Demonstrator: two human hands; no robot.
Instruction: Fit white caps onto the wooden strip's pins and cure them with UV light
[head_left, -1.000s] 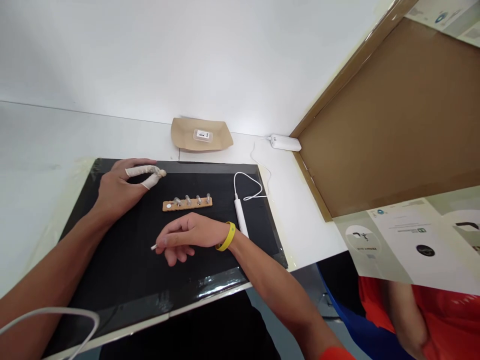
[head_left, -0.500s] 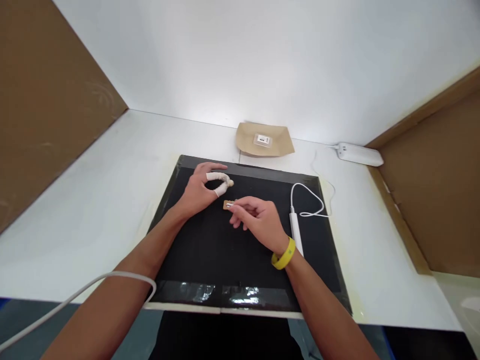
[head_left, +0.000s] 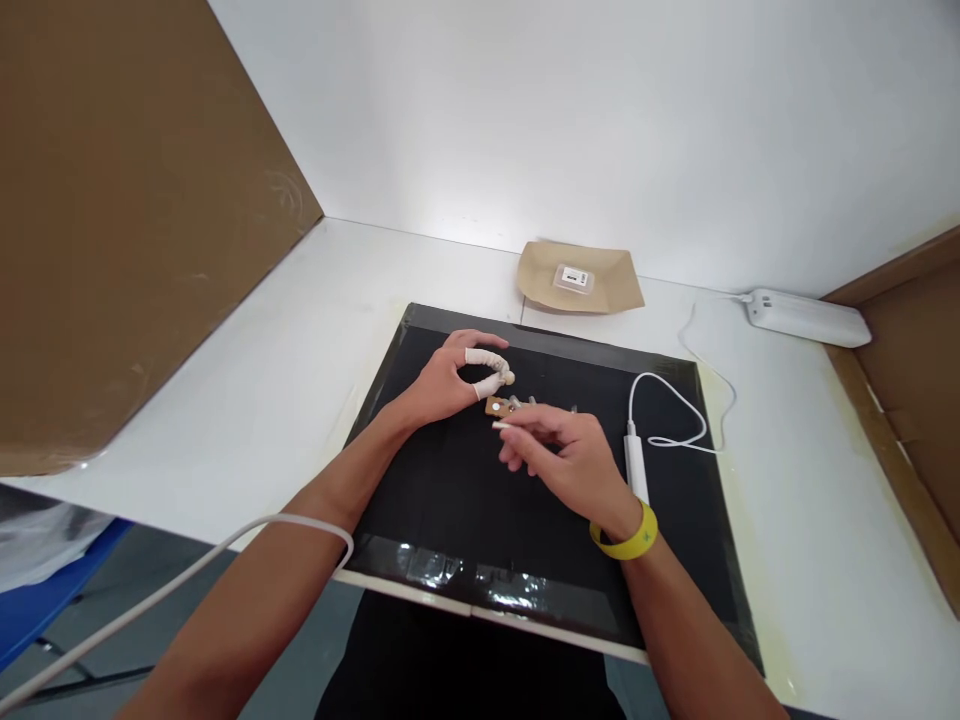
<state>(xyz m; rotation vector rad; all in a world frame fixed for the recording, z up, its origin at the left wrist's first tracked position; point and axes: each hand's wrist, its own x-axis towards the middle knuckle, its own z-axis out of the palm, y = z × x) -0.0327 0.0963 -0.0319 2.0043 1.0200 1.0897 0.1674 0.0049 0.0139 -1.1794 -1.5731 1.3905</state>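
My left hand (head_left: 454,380) rests on the black mat (head_left: 450,500), thumb and forefinger in white finger cots pinched together at a small pale bit beside the left end of a small wooden strip (head_left: 497,406) with metal pegs. My right hand (head_left: 566,455), with a yellow wristband, hovers over the strip and hides most of it. Its fingers are curled round a thin white stick whose tip shows at the left.
A white pen-shaped tool (head_left: 636,465) with a looped cable lies on the mat to the right. A brown paper tray (head_left: 622,285) holding a small clear box sits behind the mat. A white power strip (head_left: 806,317) lies at the far right. Brown cardboard walls (head_left: 112,220) flank the desk.
The camera swung left and then settled. My right hand moved from the mat's front up over the wooden strip, still holding the thin stick. My left hand kept its pinch.
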